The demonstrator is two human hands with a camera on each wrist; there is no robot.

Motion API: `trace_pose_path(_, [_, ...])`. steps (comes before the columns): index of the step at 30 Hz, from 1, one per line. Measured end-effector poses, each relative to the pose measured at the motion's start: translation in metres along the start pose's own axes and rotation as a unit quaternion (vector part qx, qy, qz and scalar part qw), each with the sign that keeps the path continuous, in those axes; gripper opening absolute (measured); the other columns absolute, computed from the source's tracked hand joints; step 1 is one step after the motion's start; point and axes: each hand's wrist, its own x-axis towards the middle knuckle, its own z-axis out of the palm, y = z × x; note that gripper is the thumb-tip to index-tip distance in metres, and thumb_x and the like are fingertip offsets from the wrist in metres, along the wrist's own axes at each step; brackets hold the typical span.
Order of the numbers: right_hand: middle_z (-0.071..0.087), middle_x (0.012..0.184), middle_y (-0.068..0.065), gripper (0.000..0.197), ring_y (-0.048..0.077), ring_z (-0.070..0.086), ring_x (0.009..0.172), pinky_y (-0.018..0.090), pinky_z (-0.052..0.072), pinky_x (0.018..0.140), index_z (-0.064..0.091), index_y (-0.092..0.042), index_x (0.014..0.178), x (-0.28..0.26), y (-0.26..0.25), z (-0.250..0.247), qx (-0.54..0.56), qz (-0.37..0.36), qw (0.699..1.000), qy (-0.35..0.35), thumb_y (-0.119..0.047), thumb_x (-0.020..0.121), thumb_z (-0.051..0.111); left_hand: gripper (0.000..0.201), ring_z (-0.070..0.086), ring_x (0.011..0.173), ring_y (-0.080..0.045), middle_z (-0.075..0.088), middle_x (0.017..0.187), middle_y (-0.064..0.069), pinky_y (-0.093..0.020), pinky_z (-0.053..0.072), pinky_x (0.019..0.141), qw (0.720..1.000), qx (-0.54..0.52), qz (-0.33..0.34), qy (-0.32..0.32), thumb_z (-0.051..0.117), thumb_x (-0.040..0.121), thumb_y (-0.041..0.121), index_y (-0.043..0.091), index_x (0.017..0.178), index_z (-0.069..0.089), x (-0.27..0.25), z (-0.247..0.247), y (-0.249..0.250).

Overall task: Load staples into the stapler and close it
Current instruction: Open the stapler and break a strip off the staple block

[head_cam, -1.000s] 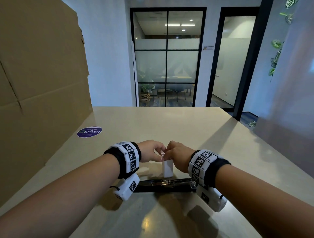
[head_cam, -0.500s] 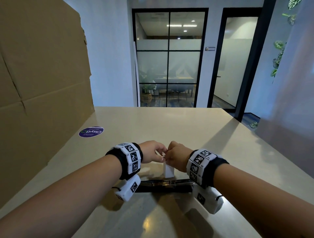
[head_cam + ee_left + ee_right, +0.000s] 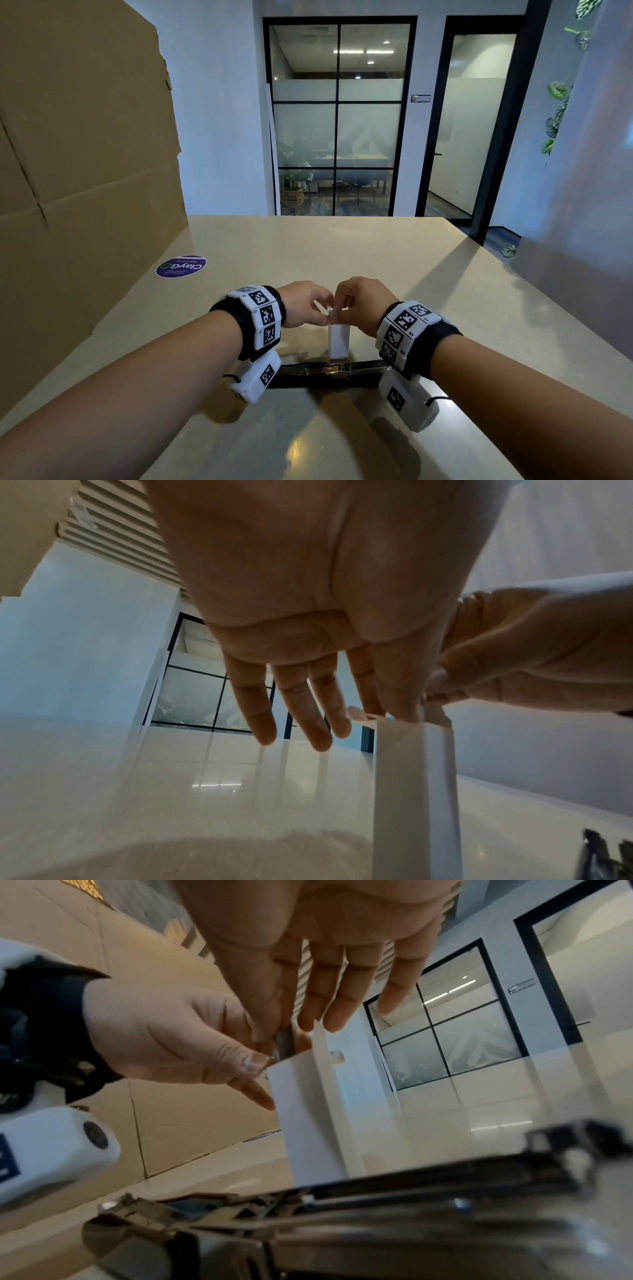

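Note:
A small white staple box (image 3: pixel 339 341) stands upright on the beige table (image 3: pixel 342 246), just behind the black stapler (image 3: pixel 329 371). The stapler lies flat and opened out, its metal channel (image 3: pixel 377 1204) facing up. My left hand (image 3: pixel 325 317) pinches the box's top edge with thumb and index finger, the other fingers straight. My right hand (image 3: pixel 281 1031) pinches a grey strip of staples (image 3: pixel 285 1045) that sticks up out of the box's open top (image 3: pixel 308 1110). Both hands meet over the box.
A tall cardboard sheet (image 3: pixel 85 171) stands along the table's left side, with a round purple sticker (image 3: pixel 181 266) on the tabletop beside it. The table's far edge faces glass doors. A pale wall (image 3: pixel 582 240) closes the right side.
My right hand's fingers have risen slightly above the box's top with the strip. The left hand stays at the box's edge. The stapler has not moved.

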Motion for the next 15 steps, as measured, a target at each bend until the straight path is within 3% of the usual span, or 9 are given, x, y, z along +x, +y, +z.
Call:
trace_pose_path(2, [0.054,0.068,-0.011,0.018,0.017,0.057,0.074,0.031,0.048,0.068,0.061,-0.025,0.063,0.0000,0.0009,-0.0001,0.012,0.009,1.000,0.014,-0.021,0.072,0.076,0.030,0.064,0.110,-0.020,0.065,0.116,-0.001,-0.040,0.049,0.099,1.000,-0.001,-0.001,-0.001,0.065,0.087,0.020,0.018,0.116,0.066,0.0002,0.0000,0.0002])
trace_pose_path(4, [0.066,0.075,-0.002,0.027,0.022,0.063,0.078,0.034,0.052,0.071,0.054,-0.029,0.057,-0.0002,0.0002,-0.0017,0.021,0.010,0.999,0.028,-0.021,0.073,0.074,0.028,0.063,0.110,-0.020,0.065,0.113,0.002,-0.041,0.049,0.099,1.000,0.001,-0.002,0.001,0.064,0.087,0.022,0.018,0.115,0.065,-0.0003,-0.0002,0.0009])
trace_pose_path(6, [0.073,0.081,0.006,0.027,0.023,0.066,0.080,0.037,0.055,0.073,0.053,-0.027,0.058,-0.0007,-0.0010,-0.0037,0.037,0.009,0.998,0.048,-0.020,0.074,0.074,0.028,0.063,0.109,-0.020,0.063,0.106,0.006,-0.040,0.049,0.098,1.000,-0.001,-0.005,0.002,0.064,0.087,0.023,0.018,0.115,0.065,-0.0004,0.0000,0.0008])
trace_pose_path(8, [0.074,0.081,0.006,0.028,0.022,0.068,0.078,0.038,0.056,0.071,0.050,-0.025,0.060,-0.0010,-0.0014,-0.0059,0.069,0.016,0.994,0.078,-0.018,0.072,0.074,0.029,0.063,0.110,-0.021,0.065,0.114,0.000,-0.040,0.049,0.099,1.000,-0.003,-0.005,0.004,0.065,0.087,0.022,0.016,0.116,0.065,-0.0002,0.0003,0.0007])
trace_pose_path(13, [0.057,0.078,-0.005,0.025,0.021,0.067,0.069,0.032,0.052,0.066,0.043,-0.022,0.094,0.0012,0.0009,-0.0076,0.187,0.017,0.975,0.122,-0.004,0.084,0.057,0.038,0.060,0.115,-0.019,0.058,0.133,-0.001,-0.027,0.045,0.094,1.000,0.011,-0.001,0.005,0.061,0.090,0.021,0.017,0.128,0.059,-0.0009,0.0005,0.0034])
trace_pose_path(15, [0.051,0.078,-0.004,0.022,0.019,0.066,0.067,0.037,0.053,0.069,0.041,-0.021,0.101,0.0028,0.0007,-0.0076,0.218,0.025,0.967,0.131,-0.003,0.091,0.046,0.040,0.060,0.116,-0.018,0.057,0.135,-0.001,-0.025,0.043,0.092,1.000,0.011,0.005,0.006,0.060,0.091,0.020,0.019,0.131,0.058,-0.0013,0.0001,0.0042])
